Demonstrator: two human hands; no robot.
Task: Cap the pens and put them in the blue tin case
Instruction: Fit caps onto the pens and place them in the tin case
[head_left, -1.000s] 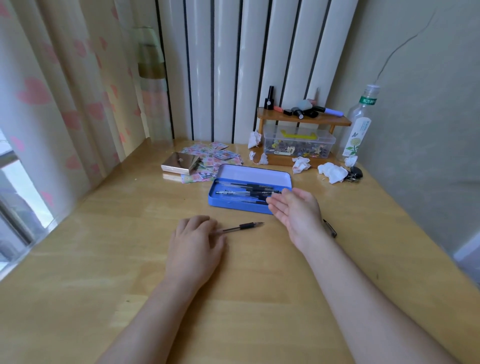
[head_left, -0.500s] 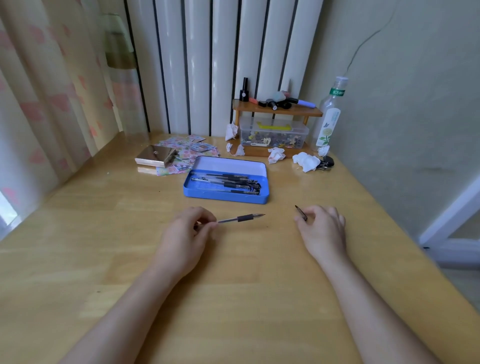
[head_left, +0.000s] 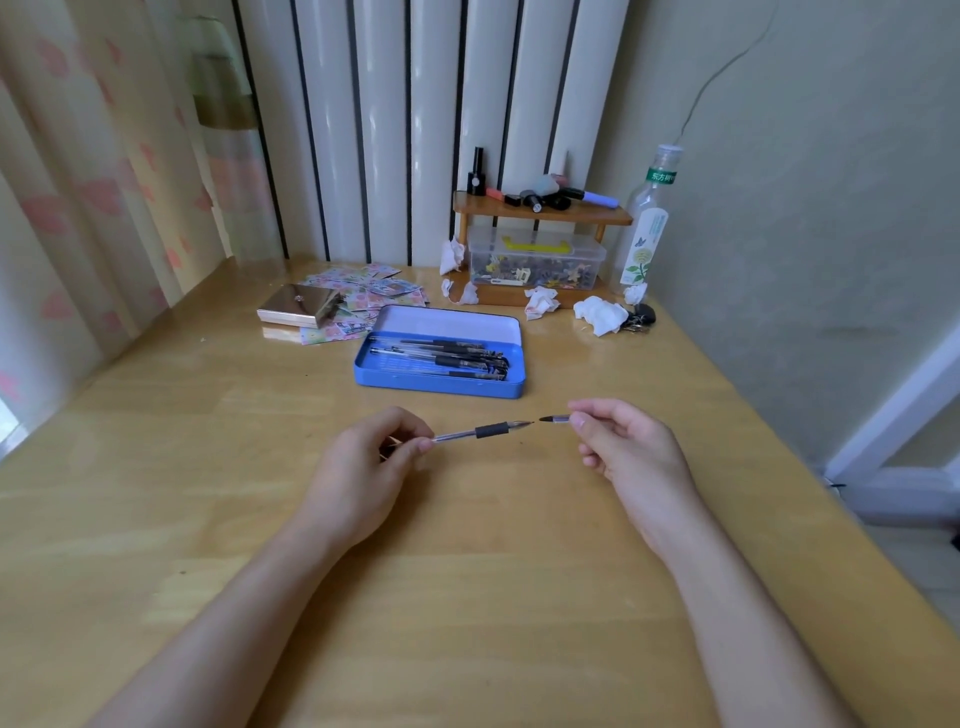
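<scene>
- The back end of the pen (head_left: 483, 431) is buried inside the left hand (head_left: 363, 467), so its full length cannot be seen.
- Most of the cap (head_left: 555, 418) is covered by the fingers of the right hand (head_left: 628, 452); only its dark open end pokes out.
- The pens in the blue tin case (head_left: 439, 387) overlap in a heap, too tangled to count.
- What fills the clear plastic box (head_left: 535, 262) under the little shelf (head_left: 540, 213) is a small-scale jumble, impossible to name.
- The bottle (head_left: 647, 228) label carries print too small to read.
- Both forearms are cut off by the bottom edge.
</scene>
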